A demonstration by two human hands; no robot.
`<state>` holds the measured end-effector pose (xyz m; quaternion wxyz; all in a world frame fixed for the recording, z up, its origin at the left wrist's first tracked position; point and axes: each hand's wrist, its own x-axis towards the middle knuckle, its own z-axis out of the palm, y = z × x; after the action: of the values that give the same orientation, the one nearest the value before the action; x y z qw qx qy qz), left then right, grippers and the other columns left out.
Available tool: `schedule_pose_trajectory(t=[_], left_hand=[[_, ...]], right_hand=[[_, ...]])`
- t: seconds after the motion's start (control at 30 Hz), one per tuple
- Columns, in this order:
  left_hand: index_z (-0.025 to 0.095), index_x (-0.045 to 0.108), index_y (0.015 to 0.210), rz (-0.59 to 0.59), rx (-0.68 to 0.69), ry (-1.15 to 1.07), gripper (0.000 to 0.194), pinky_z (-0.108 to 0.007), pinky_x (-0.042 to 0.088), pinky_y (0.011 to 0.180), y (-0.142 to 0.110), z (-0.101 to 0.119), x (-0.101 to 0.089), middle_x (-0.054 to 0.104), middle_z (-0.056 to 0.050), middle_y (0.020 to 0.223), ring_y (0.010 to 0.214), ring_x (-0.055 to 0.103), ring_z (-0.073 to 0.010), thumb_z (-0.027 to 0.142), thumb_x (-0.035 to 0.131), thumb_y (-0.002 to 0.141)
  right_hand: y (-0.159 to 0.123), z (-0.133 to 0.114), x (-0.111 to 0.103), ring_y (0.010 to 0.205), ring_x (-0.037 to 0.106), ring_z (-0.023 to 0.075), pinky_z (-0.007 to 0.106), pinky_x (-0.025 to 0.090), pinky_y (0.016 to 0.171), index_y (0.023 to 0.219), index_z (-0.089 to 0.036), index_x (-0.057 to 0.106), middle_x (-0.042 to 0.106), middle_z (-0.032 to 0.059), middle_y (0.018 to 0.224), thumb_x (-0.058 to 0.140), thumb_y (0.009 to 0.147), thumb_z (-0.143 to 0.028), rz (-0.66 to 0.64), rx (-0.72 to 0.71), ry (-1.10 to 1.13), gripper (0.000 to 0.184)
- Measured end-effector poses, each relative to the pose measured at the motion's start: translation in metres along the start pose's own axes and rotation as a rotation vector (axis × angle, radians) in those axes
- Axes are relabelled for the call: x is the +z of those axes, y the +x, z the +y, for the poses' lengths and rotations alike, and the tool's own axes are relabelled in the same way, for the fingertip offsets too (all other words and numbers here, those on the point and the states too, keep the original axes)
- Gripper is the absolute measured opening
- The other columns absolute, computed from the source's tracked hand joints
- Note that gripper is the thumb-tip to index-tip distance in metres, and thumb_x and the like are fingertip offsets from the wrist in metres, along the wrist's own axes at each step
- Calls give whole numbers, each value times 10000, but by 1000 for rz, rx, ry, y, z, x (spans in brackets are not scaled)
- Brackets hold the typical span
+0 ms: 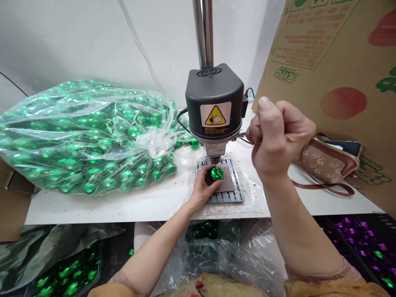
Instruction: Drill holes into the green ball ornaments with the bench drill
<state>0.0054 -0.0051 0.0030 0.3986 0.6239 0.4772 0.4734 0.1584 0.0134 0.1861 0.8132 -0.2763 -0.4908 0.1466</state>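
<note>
A small black bench drill press point(214, 103) with a yellow warning label stands in the middle of the white table. Under its chuck, my left hand point(204, 185) pinches a shiny green faceted ball point(217, 173) between thumb and fingers. The ball rests over a brownish pad point(228, 181) on the slotted metal base plate point(239, 194). My right hand point(278, 136) is raised beside the drill head, closed in a fist around the press's feed lever point(242, 134). Most of the lever is hidden by the fist.
A knotted clear bag of green balls point(93, 140) fills the left side. At the right, a patterned purse point(328, 161) leans by a large cardboard box point(309, 74). Below the table edge are a bin of green balls point(68, 276) and one of purple balls point(355, 239).
</note>
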Motion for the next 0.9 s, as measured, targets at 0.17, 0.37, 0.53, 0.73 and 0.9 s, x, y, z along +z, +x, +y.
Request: schedule_pose_trajectory(t=[0.17,0.37,0.53,0.73,0.9], left_hand=[[244,594,1236,-4,-6,-17,537,-419,458,1042,-1,-4,0,657,-72,1217,1163,611,-274,320,833,761],[239,593,1234,-4,10,-27,529,-416,458,1040,-1,-3,1,659,-75,1214,1156,615,-272,313,829,767],[236,576,1242,-10,28,5,517,-411,459,1043,-1,-3,1,654,-74,1217,1159,613,-266,314,813,789],[227,564,1243,-3,57,46,513,-401,487,1016,-2,-6,2,654,-75,1215,1143,625,-258,343,801,803],[229,561,1252,-3,88,47,510,-396,493,1015,-2,-9,1,654,-74,1218,1145,628,-253,360,793,817]], right_hand=[[-18,6,-5,402,245,43,284,165,432,557,-186,165,166,-56,482,617,877,-320,55,-107,56,570],[-24,16,-9,394,197,44,287,164,412,559,-181,162,207,-63,452,580,871,-269,26,-196,114,529],[-31,23,-15,377,208,27,259,161,385,555,-170,141,214,-66,454,559,865,-227,28,-251,131,523],[-38,30,-24,410,268,20,235,260,413,555,-166,168,246,-65,484,543,818,-86,-34,-366,123,465],[-46,41,-30,417,278,27,245,282,433,564,-175,178,244,-58,503,530,812,-80,-65,-449,142,440]])
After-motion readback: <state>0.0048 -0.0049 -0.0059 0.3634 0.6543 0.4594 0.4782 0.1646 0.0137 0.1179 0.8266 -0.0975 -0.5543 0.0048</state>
